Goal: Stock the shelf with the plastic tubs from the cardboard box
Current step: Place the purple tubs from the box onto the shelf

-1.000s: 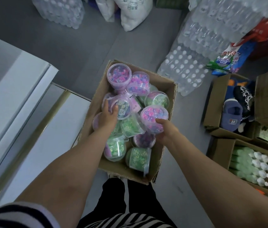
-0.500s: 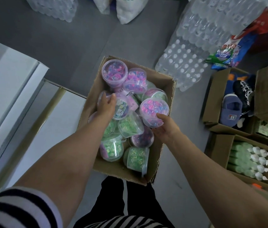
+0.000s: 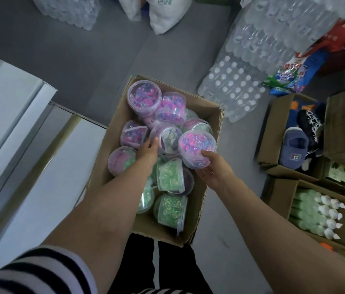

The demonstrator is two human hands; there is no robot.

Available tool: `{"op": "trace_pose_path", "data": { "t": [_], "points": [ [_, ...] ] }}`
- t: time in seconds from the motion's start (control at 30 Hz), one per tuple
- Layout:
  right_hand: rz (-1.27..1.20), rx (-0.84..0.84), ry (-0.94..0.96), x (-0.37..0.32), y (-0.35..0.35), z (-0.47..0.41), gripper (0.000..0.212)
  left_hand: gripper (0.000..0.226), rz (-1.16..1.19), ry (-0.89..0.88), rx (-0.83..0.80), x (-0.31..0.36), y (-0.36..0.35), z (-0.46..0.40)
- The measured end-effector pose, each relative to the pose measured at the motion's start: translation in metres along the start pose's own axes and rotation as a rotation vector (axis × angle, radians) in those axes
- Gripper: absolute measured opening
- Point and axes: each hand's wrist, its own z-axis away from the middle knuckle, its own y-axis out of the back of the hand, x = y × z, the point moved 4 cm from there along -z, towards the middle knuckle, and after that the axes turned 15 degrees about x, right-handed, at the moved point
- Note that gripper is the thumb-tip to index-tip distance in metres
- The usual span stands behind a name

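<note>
Box: cardboard box (image 3: 112,149) sits on the grey floor (image 3: 87,52), full of pink and green tubs.
Right hand: right hand (image 3: 215,169) holds a pink tub (image 3: 197,146) from below, thumb curled on its lid.
Left hand: left hand (image 3: 148,152) grips a clear tub (image 3: 167,139) just left of it.
Shelf: white shelf (image 3: 29,166) is left, touching the box.
Around: water bottle packs (image 3: 231,90) far right; shoe box (image 3: 273,132) and green bottles (image 3: 307,209) right.
</note>
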Motion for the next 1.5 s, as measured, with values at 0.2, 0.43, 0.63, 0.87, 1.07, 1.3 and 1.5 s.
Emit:
{"op": "trace_pose_path", "data": {
  "t": [0.2, 0.43, 0.63, 0.87, 1.07, 1.3, 1.5],
  "points": [
    [-0.018, -0.029, -0.016, -0.002, 0.006, -0.002, 0.043, 0.09, 0.157, 0.151, 0.068, -0.001, -0.003, -0.008],
    [-0.033, -0.048, -0.043, -0.004, 0.01, -0.005, 0.021, 0.116, 0.236, 0.205, -0.007, -0.001, -0.026, -0.026],
    [-0.067, -0.05, -0.092, -0.007, 0.012, -0.008, 0.02, 0.061, 0.287, 0.188, 0.015, 0.02, -0.017, -0.012],
    [-0.074, -0.034, -0.065, -0.013, 0.019, 0.003, 0.032, 0.015, 0.43, 0.17, 0.081, 0.018, -0.002, -0.003],
    [-0.119, -0.053, -0.059, -0.01, 0.023, 0.021, 0.024, 0.018, 0.414, -0.13, 0.184, 0.038, 0.04, 0.015],
    [-0.172, -0.096, -0.063, 0.007, 0.019, 0.048, 0.013, 0.018, 0.325, -0.302, 0.229, 0.04, 0.102, 0.052],
    [-0.103, -0.073, -0.004, 0.035, 0.013, 0.062, 0.049, 0.018, 0.385, -0.142, 0.144, 0.013, 0.127, 0.074]
  ]
}}
